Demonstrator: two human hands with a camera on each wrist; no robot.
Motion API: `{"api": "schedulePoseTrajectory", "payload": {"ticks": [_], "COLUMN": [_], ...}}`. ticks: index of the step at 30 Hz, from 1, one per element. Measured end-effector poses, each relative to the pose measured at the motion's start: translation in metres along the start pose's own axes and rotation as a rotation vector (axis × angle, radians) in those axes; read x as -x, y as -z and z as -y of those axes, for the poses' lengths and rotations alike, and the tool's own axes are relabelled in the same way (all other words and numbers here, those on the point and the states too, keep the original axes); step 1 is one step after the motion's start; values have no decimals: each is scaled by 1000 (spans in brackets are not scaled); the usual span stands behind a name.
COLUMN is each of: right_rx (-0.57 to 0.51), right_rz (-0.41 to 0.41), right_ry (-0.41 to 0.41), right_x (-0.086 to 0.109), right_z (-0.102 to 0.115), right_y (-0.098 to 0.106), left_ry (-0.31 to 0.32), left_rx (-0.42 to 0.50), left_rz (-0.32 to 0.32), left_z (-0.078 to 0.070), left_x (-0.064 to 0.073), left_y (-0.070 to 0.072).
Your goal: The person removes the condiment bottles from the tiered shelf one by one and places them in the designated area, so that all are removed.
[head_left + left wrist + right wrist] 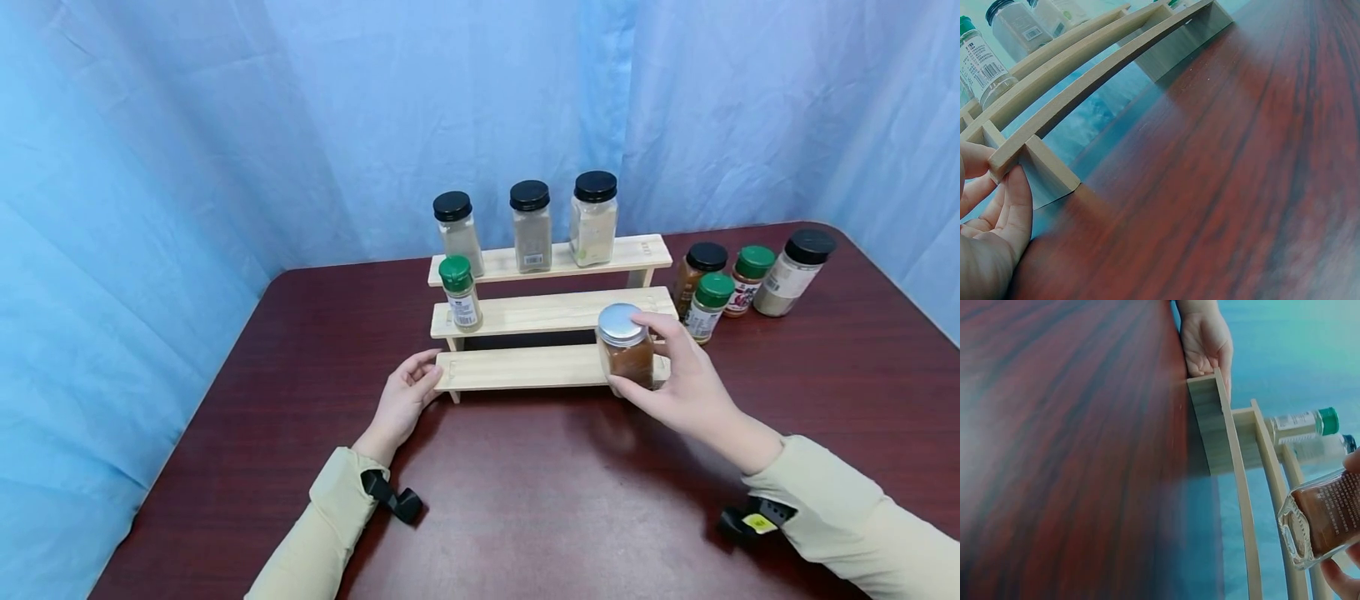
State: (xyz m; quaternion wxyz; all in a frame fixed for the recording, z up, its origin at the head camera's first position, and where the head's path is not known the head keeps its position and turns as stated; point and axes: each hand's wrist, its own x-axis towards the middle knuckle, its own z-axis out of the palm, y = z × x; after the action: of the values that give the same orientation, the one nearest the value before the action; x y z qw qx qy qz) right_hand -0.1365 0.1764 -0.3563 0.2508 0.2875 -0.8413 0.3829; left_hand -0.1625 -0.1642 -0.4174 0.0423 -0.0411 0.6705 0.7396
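Note:
My right hand grips a glass spice jar with a silver lid and brown powder inside. The jar is over the right part of the lowest step of a three-tier wooden rack; the right wrist view shows its glass base tilted. With thumb and fingers, my left hand pinches the left end of that lowest step. A green-lidded jar stands on the middle step's left end. Along the top step are three black-lidded jars, one at left, one mid and one at right.
Right of the rack, on the dark red table, stand a black-lidded brown jar, two green-lidded jars, front and back, and a larger black-lidded jar. A light blue curtain hangs behind the table.

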Motion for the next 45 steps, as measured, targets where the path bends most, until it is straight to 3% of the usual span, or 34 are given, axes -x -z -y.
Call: {"api": "schedulePoseTrajectory", "payload": {"ticks": [13,22,30,45], "right_rx": [37,25,82,81], "right_rz": [-3,-29,-32,-83], "right_ry": [-80,-185,-256,-453], "right_x": [17,28,36,36], "right_z": [-17,-31,-49,-94], "right_y": [33,51,70,92], "left_ry": [4,3,12,10], "left_rx": [-6,-16,-2,-9], "left_rz": [-2,1,-5,-10], "left_z": [0,-1,0,0], "left_x": [0,-1,-1,-1], "left_y": [0,0,0,0]}}
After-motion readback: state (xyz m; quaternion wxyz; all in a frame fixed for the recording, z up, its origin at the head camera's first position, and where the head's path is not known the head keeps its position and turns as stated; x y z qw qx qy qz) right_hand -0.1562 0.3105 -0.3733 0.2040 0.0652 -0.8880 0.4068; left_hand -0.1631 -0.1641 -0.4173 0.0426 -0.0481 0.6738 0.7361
